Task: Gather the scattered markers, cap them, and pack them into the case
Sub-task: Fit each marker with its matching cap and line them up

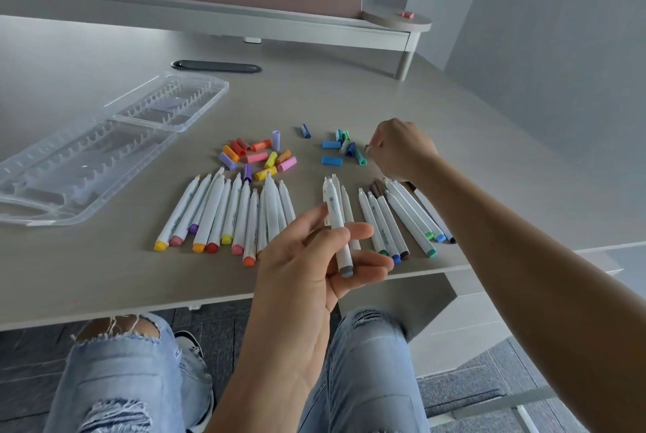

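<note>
- Torn blue jeans (133, 376) are being seen nearest the camera, below the tabletop (349, 93) edge.
- Just above that edge, a grey-ended marker (337, 229) is being gripped by the left hand (314, 257), thumb and curled fingers (363, 229) closing round its barrel, tip up and uncapped.
- Beyond the held marker, the right hand (402, 149) is being lowered onto the blue and green caps (344, 149); its fingers are curled, and something small seems to be pinched, though what cannot be told.
- A grey cap should be picked, judging by the marker's end colour, then pushed straight on until seated.
- "marker" is being read on several barrels in the rows (227, 215) left of the held marker; its own print is too blurred.
- Far left of the held marker, the clear case (105, 149) is lying open and unfilled.
</note>
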`<control>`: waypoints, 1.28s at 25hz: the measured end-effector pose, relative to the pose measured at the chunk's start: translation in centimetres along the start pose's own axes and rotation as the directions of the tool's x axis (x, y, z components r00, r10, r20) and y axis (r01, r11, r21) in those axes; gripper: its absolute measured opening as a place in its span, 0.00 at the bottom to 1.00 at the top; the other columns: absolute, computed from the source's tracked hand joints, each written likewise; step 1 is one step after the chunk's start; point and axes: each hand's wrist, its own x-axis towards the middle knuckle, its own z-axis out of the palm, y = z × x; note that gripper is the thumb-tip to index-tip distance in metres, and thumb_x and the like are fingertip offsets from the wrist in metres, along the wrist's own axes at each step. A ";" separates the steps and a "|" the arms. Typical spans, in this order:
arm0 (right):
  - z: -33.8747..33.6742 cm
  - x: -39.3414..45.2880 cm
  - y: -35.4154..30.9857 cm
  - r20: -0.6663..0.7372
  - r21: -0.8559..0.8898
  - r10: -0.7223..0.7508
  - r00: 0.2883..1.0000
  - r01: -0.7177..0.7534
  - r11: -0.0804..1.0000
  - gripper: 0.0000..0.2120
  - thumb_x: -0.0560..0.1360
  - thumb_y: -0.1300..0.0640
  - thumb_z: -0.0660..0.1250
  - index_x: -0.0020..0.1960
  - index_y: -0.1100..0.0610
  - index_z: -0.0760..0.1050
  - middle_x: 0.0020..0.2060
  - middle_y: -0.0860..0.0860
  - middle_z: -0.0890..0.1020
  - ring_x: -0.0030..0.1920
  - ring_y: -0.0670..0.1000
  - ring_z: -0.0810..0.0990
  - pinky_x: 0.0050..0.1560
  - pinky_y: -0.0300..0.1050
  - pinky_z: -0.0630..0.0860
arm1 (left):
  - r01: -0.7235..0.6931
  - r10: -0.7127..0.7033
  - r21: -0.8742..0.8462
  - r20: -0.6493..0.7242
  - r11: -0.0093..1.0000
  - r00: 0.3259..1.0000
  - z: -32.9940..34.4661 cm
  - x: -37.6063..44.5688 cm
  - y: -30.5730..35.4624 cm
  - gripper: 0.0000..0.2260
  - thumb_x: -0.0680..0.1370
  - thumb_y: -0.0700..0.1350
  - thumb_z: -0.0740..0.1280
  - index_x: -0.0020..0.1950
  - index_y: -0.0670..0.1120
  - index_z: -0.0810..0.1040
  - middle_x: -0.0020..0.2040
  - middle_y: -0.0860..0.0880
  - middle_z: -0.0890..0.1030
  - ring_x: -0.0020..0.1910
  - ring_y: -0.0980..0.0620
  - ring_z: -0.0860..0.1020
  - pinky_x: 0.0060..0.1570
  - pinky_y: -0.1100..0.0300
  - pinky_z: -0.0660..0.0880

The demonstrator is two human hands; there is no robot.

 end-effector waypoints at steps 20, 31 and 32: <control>-6.1 -14.3 0.1 0.224 0.808 -0.146 0.964 -0.100 0.581 0.06 0.75 0.55 0.76 0.51 0.54 0.86 0.41 0.51 0.87 0.40 0.47 0.81 0.48 0.48 0.77 | 0.015 -0.043 0.157 0.179 0.988 0.983 0.8 -0.5 -2.1 0.13 0.81 0.31 0.60 0.57 0.42 0.81 0.50 0.38 0.85 0.31 0.45 0.77 0.30 0.57 0.75; -5.7 -18.3 3.6 0.110 0.827 -0.066 0.992 -0.054 0.560 0.08 0.78 0.57 0.73 0.56 0.52 0.85 0.34 0.51 0.79 0.34 0.51 0.71 0.36 0.47 0.68 | 0.078 -0.090 0.092 0.128 0.993 0.988 4.4 -1.5 -5.2 0.10 0.82 0.33 0.61 0.60 0.39 0.77 0.48 0.37 0.85 0.31 0.46 0.77 0.32 0.56 0.75; -5.8 -17.9 3.8 0.099 0.843 -0.029 0.995 -0.069 0.533 0.08 0.79 0.59 0.72 0.57 0.53 0.84 0.35 0.51 0.80 0.34 0.51 0.72 0.35 0.46 0.70 | 0.106 -0.115 0.068 0.131 0.992 0.985 4.6 -1.5 -5.3 0.10 0.82 0.34 0.62 0.62 0.39 0.75 0.47 0.35 0.85 0.32 0.44 0.79 0.33 0.55 0.77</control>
